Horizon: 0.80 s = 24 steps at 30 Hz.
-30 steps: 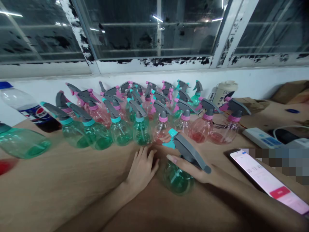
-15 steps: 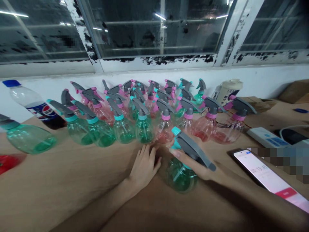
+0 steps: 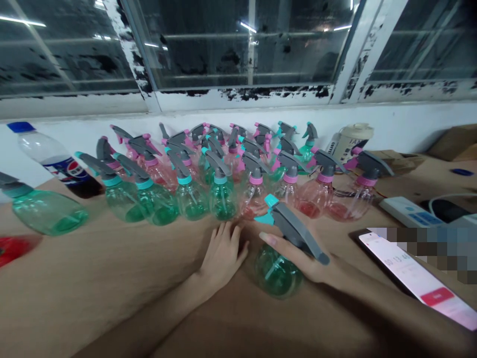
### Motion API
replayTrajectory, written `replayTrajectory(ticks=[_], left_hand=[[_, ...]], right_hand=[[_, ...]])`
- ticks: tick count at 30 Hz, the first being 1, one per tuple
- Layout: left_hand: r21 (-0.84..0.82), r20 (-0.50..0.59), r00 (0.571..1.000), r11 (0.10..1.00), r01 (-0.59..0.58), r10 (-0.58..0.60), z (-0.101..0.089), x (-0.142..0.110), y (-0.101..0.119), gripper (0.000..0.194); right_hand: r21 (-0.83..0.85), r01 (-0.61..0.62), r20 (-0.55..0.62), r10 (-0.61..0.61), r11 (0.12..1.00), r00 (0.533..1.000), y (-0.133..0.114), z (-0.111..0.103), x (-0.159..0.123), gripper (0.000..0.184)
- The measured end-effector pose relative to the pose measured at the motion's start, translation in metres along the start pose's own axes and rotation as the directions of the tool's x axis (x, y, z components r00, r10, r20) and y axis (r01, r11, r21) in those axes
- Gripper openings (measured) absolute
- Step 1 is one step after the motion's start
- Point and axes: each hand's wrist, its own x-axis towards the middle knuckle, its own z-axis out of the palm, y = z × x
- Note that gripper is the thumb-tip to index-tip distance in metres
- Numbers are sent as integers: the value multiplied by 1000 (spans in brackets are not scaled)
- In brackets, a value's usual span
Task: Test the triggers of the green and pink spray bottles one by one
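Observation:
My right hand (image 3: 307, 261) is wrapped round the neck of a green spray bottle (image 3: 278, 278) with a grey head and turquoise nozzle and trigger. The thumb lies along the near side below the trigger, and the other fingers are mostly hidden behind the bottle. My left hand (image 3: 222, 254) lies flat on the wooden table (image 3: 149, 278), fingers stretched out and nothing in it. Just beyond it stand green spray bottles with turquoise collars, the closest a green bottle (image 3: 222, 201). Pink spray bottles, such as the pink bottle (image 3: 254, 201), continue the row to the right.
More spray bottles crowd behind, towards the white wall. At left are a cola bottle (image 3: 69, 171), a separate green spray bottle (image 3: 48, 211) and a red item (image 3: 15, 248). A lit phone (image 3: 413, 278), a power strip (image 3: 410, 213) and a lidded cup (image 3: 352, 141) are at right.
My right thumb has slipped down off the trigger, which now sticks out clear of it. The held bottle has shifted very slightly left. My left hand stays in place.

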Motion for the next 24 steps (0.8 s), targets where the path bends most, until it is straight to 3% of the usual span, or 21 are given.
replayTrajectory(ticks=[8, 16, 24], left_hand=[[11, 5, 1000, 1000, 6, -7, 0, 0, 1, 24], [1, 3, 1000, 1000, 5, -5, 0, 0, 1, 24], [-63, -16, 1000, 998, -11, 10, 1, 0, 1, 26]], right_hand=[[-1, -32, -3, 32, 999, 999, 3, 1, -2, 17], [192, -84, -17, 89, 978, 996, 2, 4, 0, 34], [81, -82, -12, 83, 993, 996, 0, 1, 0, 30]])
